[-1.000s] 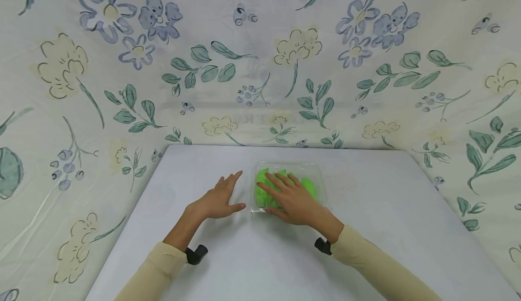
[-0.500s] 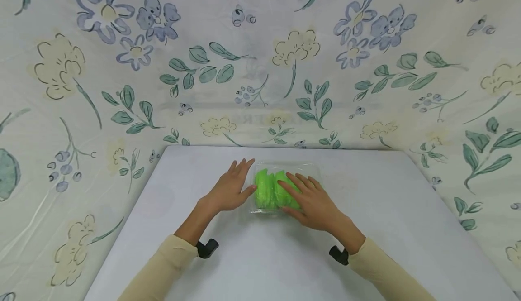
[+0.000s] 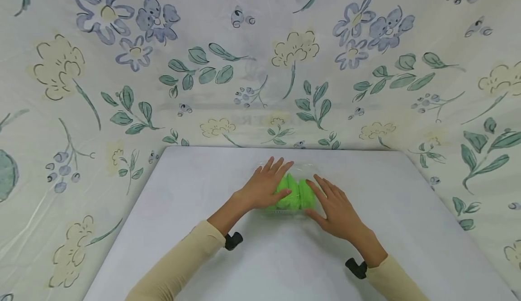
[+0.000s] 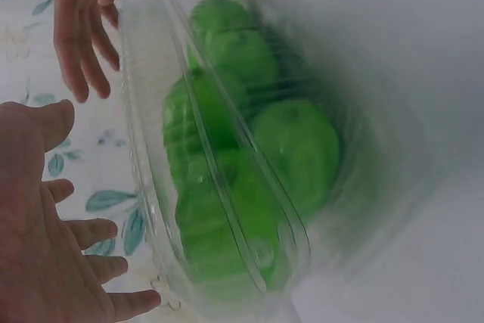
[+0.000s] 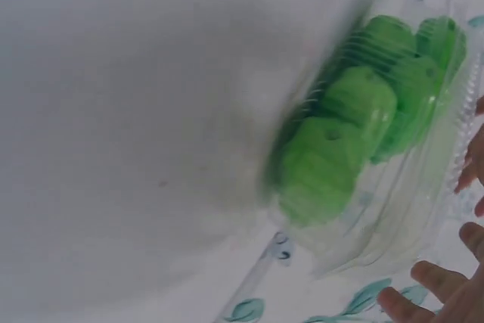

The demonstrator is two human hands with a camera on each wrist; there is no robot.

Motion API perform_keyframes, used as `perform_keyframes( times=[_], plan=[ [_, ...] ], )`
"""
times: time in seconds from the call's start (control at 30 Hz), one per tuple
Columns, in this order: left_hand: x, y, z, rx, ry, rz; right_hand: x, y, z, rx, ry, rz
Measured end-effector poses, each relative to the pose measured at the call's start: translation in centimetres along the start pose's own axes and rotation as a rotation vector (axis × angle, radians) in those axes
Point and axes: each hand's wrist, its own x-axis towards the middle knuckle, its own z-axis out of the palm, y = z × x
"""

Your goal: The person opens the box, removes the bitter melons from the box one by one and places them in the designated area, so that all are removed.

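Observation:
A clear plastic clamshell box (image 3: 303, 169) with bright green, rounded lumpy pieces (image 3: 294, 192) inside stands near the far middle of the table. Its lid looks closed in the left wrist view, where the seam shows along the clear wall (image 4: 291, 225). My left hand (image 3: 262, 185) hovers over the box's left part with fingers spread and hides some of the green pieces. At the box's right side is my right hand (image 3: 335, 208), fingers extended and thumb apart. Neither hand curls round the box. In the right wrist view, several green pieces (image 5: 363, 107) show through the plastic.
The white table (image 3: 195, 179) ends at the back against a floral-printed cloth (image 3: 244, 88), which also rises at both sides. A black wrist camera (image 3: 234, 241) sits on the left wrist and another black camera (image 3: 356, 268) on the right.
My left hand has moved right, from beside the box to over its left part. My right hand has slid right, from the box's middle to its right side.

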Motion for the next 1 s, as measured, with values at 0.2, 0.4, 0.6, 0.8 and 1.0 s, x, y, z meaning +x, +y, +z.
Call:
perform_keyframes(
  times=[0.2,0.4,0.6,0.8,1.0],
  plan=[
    [1.9,2.2,1.4,0.064,-0.082,0.039,-1.8,1.0,0.8,0.039,0.023,0.055],
    [3.1,3.8,2.4,0.103,-0.121,0.062,-2.6,1.6,1.7,0.081,0.014,0.089],
    [3.6,4.5,3.3,0.147,-0.149,0.056,-3.3,1.7,2.3,0.120,-0.019,0.133],
    [3.9,4.8,4.2,0.181,-0.160,0.056,-3.5,1.6,2.3,0.118,-0.022,0.157],
    [4.2,5.0,4.8,0.222,-0.156,0.060,-3.7,1.7,2.5,0.128,-0.054,0.181]
  ],
)
